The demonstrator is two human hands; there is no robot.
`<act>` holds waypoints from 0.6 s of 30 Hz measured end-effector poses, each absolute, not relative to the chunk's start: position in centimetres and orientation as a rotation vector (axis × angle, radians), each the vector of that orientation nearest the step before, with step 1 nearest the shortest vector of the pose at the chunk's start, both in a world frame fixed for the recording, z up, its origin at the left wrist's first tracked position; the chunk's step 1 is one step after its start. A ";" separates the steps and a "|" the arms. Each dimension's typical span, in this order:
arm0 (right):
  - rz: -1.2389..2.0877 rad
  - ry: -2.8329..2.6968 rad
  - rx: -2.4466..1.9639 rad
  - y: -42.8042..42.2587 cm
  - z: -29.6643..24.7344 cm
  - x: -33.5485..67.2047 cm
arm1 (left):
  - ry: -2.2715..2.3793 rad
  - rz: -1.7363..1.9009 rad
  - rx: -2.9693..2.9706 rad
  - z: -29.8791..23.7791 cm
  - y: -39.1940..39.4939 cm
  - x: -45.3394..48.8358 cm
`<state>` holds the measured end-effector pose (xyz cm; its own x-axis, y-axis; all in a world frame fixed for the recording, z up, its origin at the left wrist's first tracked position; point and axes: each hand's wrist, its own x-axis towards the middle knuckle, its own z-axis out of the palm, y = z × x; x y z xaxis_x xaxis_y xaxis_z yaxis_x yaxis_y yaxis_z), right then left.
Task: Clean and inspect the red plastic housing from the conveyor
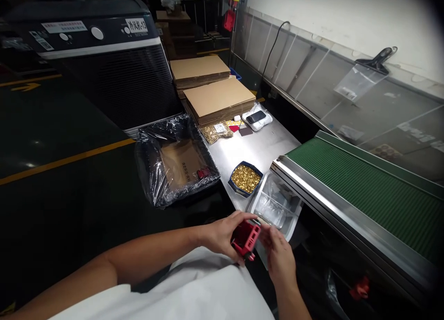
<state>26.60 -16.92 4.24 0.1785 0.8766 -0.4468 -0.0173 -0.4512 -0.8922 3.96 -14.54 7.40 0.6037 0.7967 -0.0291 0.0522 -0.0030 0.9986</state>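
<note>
In front of my lap, my left hand [222,234] is closed around a red plastic part [251,240] with rectangular cut-outs and small dark pieces at its ends. Thumb and fingers of my right hand [280,257] are pinched together beside the part's upper right end. Whatever sits between those fingertips is too small to make out. Just beyond the hands, a blue tray [239,191] holds many small gold-coloured metal pieces. To its right, a white divided bin [294,223] contains clear plastic bags.
A green conveyor belt [367,190] runs along the right. At left, a black crate [147,172] lined with clear plastic holds cardboard and a red part. Cardboard stacks [218,98], a bag of gold pieces [213,134] and a phone [256,117] lie on the metal table [225,154].
</note>
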 end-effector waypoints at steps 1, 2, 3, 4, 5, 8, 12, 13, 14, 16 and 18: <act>1.410 -0.791 -1.677 -16.5 3.1 26.7 | 0.796 0.657 1.432 6.7 -14.8 3.5; 1.423 -0.775 -1.712 -16.1 1.9 26.8 | 0.827 0.626 1.380 6.0 -15.1 3.1; 1.411 -0.797 -1.742 -15.7 0.6 27.0 | 0.847 0.592 1.318 5.3 -15.4 2.5; 1.400 -0.831 -1.768 -15.1 -0.5 27.3 | 0.859 0.557 1.254 4.8 -15.8 2.0; 1.386 -0.866 -1.794 -14.5 -1.7 27.6 | 0.869 0.531 1.192 4.3 -16.2 1.4; 1.300 -1.008 -1.890 -12.3 -4.5 28.9 | 0.935 0.543 0.962 3.6 -17.4 -0.1; 1.104 -1.225 -2.066 -8.7 -7.2 30.3 | 1.026 0.610 0.731 4.0 -18.9 -1.3; 1.066 -1.274 -2.098 -8.0 -7.8 30.4 | 1.034 0.631 0.677 4.2 -19.2 -1.6; 1.041 -1.318 -2.122 -7.3 -8.3 30.5 | 1.044 0.661 0.608 4.5 -19.5 -1.8; 1.021 -1.380 -2.160 -6.3 -9.4 30.4 | 1.076 0.721 0.459 5.0 -20.1 -2.4; 1.004 -1.404 -2.211 -5.7 -10.5 30.2 | 1.115 0.753 0.343 5.3 -20.5 -3.1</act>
